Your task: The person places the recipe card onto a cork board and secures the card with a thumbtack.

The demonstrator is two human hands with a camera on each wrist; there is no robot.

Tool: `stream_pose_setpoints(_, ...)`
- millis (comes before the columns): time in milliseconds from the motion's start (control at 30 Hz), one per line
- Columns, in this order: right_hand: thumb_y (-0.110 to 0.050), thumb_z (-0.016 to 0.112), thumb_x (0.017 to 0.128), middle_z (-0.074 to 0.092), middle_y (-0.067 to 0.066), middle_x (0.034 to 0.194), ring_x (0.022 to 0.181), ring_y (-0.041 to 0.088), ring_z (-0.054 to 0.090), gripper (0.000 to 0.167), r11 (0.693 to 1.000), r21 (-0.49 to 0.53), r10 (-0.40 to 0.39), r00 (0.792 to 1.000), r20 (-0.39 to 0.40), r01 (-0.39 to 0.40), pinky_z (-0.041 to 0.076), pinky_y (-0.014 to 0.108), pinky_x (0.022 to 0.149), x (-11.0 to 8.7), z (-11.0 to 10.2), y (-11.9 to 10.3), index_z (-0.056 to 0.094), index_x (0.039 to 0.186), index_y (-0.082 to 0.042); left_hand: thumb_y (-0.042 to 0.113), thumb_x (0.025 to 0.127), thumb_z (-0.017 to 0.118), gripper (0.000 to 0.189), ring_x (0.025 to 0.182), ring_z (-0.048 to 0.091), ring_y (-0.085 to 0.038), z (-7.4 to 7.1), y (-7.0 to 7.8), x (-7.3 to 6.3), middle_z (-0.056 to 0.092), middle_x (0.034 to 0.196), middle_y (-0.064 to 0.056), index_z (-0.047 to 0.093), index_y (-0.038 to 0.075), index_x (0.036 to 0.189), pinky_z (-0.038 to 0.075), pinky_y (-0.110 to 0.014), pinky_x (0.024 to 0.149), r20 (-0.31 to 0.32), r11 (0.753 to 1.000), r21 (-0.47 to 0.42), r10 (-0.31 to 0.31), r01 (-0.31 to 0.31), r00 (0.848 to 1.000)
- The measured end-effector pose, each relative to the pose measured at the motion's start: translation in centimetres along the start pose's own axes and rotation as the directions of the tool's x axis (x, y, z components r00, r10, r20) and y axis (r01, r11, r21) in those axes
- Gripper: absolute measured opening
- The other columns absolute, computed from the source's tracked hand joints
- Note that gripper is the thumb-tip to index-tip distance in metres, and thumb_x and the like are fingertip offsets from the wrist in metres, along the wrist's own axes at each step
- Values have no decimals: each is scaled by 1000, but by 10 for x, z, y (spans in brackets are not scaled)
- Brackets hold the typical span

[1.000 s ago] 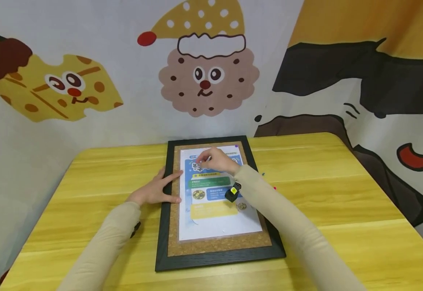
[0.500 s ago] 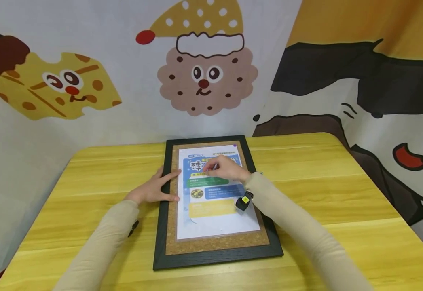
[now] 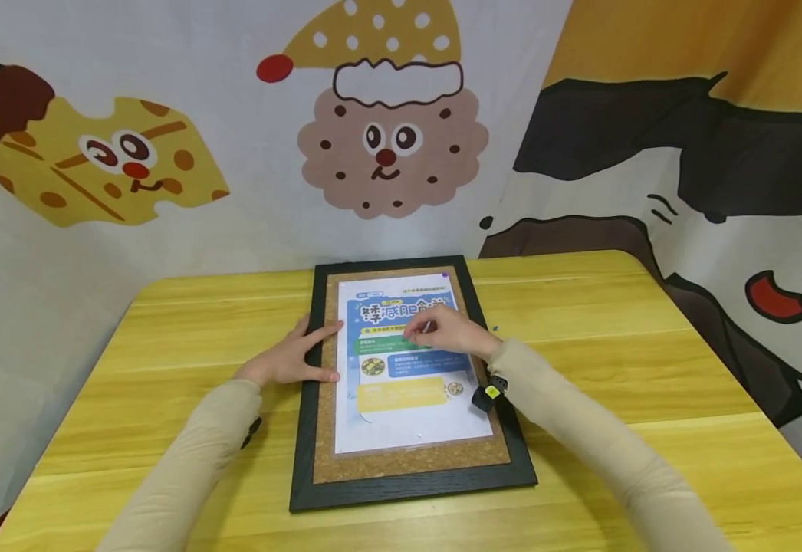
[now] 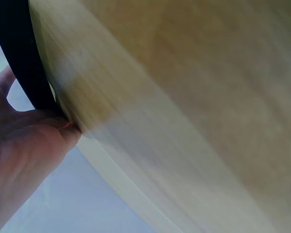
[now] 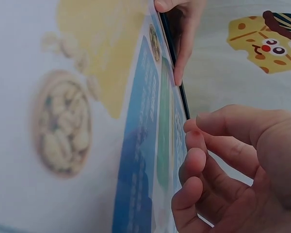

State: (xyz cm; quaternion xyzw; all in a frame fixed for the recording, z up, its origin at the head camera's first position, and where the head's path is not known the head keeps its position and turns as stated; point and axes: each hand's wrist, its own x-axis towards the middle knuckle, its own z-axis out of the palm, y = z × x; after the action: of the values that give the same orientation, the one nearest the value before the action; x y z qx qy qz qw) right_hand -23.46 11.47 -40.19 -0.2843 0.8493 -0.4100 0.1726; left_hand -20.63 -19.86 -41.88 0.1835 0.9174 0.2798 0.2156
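A poster (image 3: 401, 425) with coloured text blocks lies on the cork board (image 3: 411, 464), inside its black wooden frame (image 3: 415, 491). My left hand (image 3: 285, 359) rests on the frame's left side, thumb and forefinger stretched over the edge to the poster's margin. Its other fingers lie against the frame's outer side in the left wrist view. Above the poster's middle is my right hand (image 3: 448, 331). Its thumb and forefinger tips come together in the right wrist view, the other fingers curled; I cannot tell whether something tiny sits between them. A purple push pin (image 3: 445, 274) marks the poster's top right corner.
The board lies on a yellow wood-grain table (image 3: 622, 353). A small blue item (image 3: 495, 328) lies right of the frame, near my right sleeve (image 3: 594, 437). Behind the table hangs a cloth (image 3: 256, 238) printed with cartoon figures. A tiny pale dot (image 3: 419, 435) shows near the poster's bottom.
My right hand has moved right and toward me, from the poster's title to its middle, uncovering more title text. The left hand stays on the frame.
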Motion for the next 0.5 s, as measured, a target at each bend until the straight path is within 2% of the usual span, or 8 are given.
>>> stream_pose_setpoints(267, -8, 64, 92, 65, 2, 101, 83, 18, 56, 14, 1000, -21, 10, 1000, -9, -11, 46, 31, 77, -14, -4, 4, 73, 102, -5, 50, 80, 75, 97, 136, 2, -59, -1, 0, 0, -11, 151, -37, 21, 21, 156, 17, -74, 100, 4, 1000, -6, 8, -8, 1000)
stream_pose_setpoints(500, -7, 65, 91, 67, 1, 98, 77, 18, 55, 13, 998, -63, 6, 1000, -15, -7, 46, 30, 69, -24, -12, 9, 74, 101, -5, 50, 81, 74, 97, 136, 2, -59, -1, 1, -1, -11, 151, -37, 20, 21, 156, 18, -74, 99, 8, 1000, 3, 13, -13, 1000)
